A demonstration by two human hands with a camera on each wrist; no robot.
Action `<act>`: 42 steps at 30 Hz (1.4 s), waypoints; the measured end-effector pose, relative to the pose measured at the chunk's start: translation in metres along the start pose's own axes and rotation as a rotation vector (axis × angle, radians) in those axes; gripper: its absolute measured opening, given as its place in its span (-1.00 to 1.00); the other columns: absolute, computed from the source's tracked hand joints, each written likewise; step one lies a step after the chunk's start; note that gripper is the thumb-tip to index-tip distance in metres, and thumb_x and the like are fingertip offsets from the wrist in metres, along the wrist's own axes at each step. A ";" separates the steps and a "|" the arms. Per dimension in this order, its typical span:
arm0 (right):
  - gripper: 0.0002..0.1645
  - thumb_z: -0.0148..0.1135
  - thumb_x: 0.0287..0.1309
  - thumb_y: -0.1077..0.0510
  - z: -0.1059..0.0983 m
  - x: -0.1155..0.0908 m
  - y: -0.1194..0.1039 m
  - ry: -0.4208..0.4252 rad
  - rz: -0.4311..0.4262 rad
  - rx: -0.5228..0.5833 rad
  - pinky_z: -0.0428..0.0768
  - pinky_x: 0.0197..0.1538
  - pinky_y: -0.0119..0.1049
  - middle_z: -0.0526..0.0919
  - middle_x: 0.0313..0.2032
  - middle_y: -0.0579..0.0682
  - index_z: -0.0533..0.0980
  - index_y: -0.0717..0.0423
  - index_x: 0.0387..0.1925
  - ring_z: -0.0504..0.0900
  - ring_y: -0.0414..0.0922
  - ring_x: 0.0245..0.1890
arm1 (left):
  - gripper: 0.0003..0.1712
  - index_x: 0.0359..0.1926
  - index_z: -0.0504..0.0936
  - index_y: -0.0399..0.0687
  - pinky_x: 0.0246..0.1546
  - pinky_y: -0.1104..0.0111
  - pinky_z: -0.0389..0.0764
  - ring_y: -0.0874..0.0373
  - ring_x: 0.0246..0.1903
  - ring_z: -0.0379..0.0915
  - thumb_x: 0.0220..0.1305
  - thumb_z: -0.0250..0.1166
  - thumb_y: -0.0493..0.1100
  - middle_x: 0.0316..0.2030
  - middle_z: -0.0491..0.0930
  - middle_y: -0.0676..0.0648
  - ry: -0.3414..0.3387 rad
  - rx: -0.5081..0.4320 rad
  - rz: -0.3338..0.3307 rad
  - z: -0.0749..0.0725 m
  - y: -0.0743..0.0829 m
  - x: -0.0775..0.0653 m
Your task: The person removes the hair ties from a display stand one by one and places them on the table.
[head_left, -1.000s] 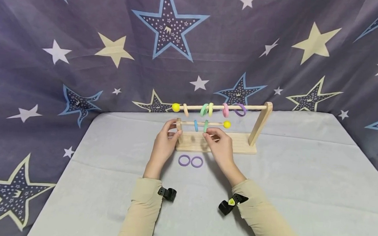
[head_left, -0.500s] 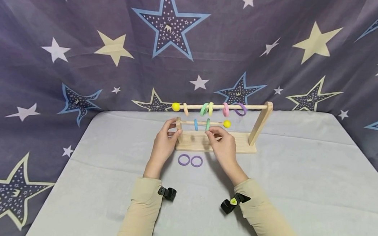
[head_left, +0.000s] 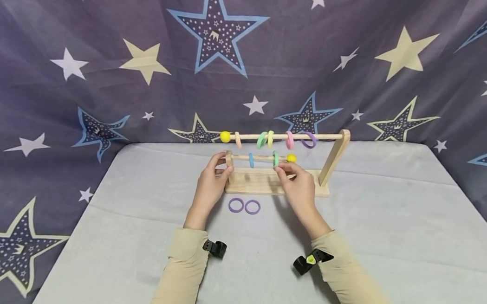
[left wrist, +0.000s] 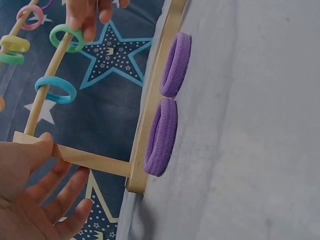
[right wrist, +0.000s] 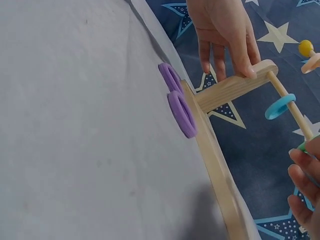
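Observation:
My left hand (head_left: pixel 212 185) grips the short upright (left wrist: pixel 95 161) at the left end of a wooden rack (head_left: pixel 251 185), thumb on the near side. My right hand (head_left: pixel 301 190) pinches a green hair tie (head_left: pixel 275 159) that hangs around the lower dowel, close to the yellow ball (head_left: pixel 291 158) at its free end. Farther left on the same dowel hangs a blue hair tie (head_left: pixel 251 161). Two purple ribbed hair ties, one nearer the left end (left wrist: pixel 169 140) and one beside it (left wrist: pixel 183 65), lie on the table along the rack's front edge.
The upper dowel (head_left: pixel 250 136) carries peach, green, yellow, pink and purple hair ties and ends in a yellow ball (head_left: pixel 225 136). A tall upright (head_left: pixel 335 157) bears it at the right. Behind the grey-covered table (head_left: pixel 382 216) hangs a star-patterned cloth (head_left: pixel 275 42).
My right hand has slid the green hair tie to the right along the lower dowel, toward the yellow ball. The left hand has kept its hold on the short upright.

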State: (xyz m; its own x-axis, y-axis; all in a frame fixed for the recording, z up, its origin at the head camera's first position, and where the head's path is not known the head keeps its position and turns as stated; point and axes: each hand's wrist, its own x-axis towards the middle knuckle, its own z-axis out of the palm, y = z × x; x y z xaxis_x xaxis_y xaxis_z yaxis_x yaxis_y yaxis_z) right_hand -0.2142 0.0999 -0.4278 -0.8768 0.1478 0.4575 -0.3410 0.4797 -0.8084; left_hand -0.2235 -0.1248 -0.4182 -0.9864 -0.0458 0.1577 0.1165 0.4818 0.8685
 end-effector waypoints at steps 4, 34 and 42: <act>-0.86 0.39 0.19 0.21 -0.005 0.001 0.001 0.000 0.012 -0.001 0.54 -0.35 -0.37 0.76 -0.37 0.04 0.71 0.19 -0.23 0.66 -0.06 -0.40 | -0.46 0.37 0.37 0.01 -0.07 0.14 0.64 -0.10 -0.01 0.57 0.42 0.23 -0.16 0.19 0.52 -0.17 0.001 0.002 -0.004 0.000 0.000 0.001; -0.84 0.38 0.20 0.21 -0.024 -0.001 0.012 0.060 0.035 0.026 0.48 -0.33 -0.49 0.76 -0.33 0.10 0.70 0.24 -0.22 0.64 -0.02 -0.38 | -0.46 0.37 0.37 0.00 -0.09 0.13 0.64 -0.09 -0.02 0.57 0.42 0.23 -0.16 0.19 0.52 -0.18 0.001 0.012 -0.007 0.000 0.000 0.001; -0.82 0.39 0.20 0.21 -0.029 0.000 0.016 0.057 0.039 0.029 0.48 -0.33 -0.52 0.76 -0.33 0.11 0.69 0.25 -0.21 0.64 -0.04 -0.38 | -0.46 0.37 0.38 0.01 -0.09 0.14 0.65 -0.09 -0.03 0.58 0.41 0.23 -0.17 0.19 0.53 -0.17 0.009 0.016 0.000 0.000 0.000 0.000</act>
State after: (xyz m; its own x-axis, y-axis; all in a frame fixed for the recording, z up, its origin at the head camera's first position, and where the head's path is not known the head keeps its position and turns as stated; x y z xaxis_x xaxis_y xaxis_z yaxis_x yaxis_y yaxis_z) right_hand -0.2094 0.1322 -0.4301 -0.8692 0.2153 0.4452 -0.3173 0.4478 -0.8360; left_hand -0.2239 -0.1247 -0.4185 -0.9853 -0.0541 0.1621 0.1144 0.4958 0.8609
